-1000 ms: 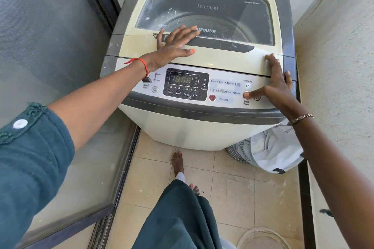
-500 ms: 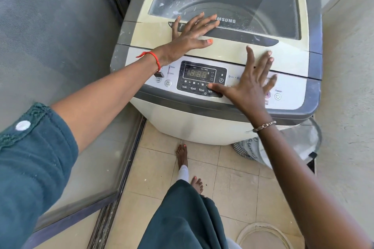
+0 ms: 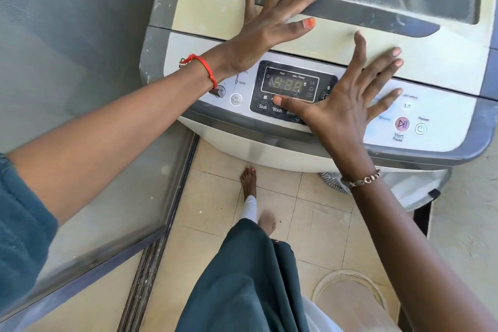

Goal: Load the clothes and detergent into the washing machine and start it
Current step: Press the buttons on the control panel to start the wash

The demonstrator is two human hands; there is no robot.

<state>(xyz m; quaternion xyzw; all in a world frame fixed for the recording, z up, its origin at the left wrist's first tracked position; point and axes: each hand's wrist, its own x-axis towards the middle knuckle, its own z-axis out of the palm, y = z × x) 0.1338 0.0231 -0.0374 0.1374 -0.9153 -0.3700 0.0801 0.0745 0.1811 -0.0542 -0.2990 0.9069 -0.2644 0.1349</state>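
Observation:
A cream and grey top-loading washing machine fills the upper part of the head view, its glass lid closed. My left hand lies flat on the lid, fingers spread across the dark lid handle. My right hand is spread over the control panel, its thumb tip touching the dark button area just under the lit display, above the Wash label. The red Start/Pause button and the Power button sit uncovered to the right of that hand. No clothes or detergent can be seen.
A grey framed glass or mesh door stands close on the left. A white laundry bag sits on the floor under the machine's right front. A round beige basin lies on the tiled floor by my feet.
My right hand slid left from the Start/Pause button to the display area, thumb now under the display. The camera moved closer. My left hand stayed on the lid.

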